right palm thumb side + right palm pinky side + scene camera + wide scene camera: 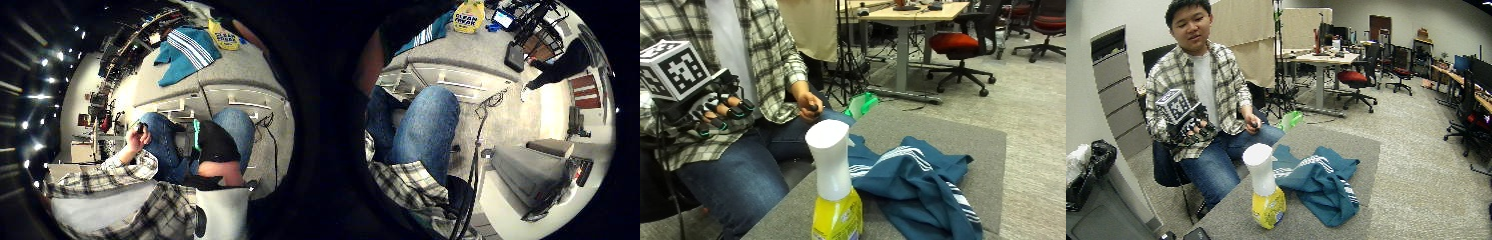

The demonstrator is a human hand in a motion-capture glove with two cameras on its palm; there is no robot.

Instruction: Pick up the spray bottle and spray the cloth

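From outside, the gloved right hand (pixel 713 112) hung loosely curled, holding nothing, well apart from the spray bottle (pixel 833 187) standing beside the soft cloth (pixel 919 182) on the surface (pixel 973 140). Palm views showed the bottle far away; its rigid, narrow neck looked the best hold.

Grey table (pixel 919 125) — red office chair (pixel 959 42) well behind.
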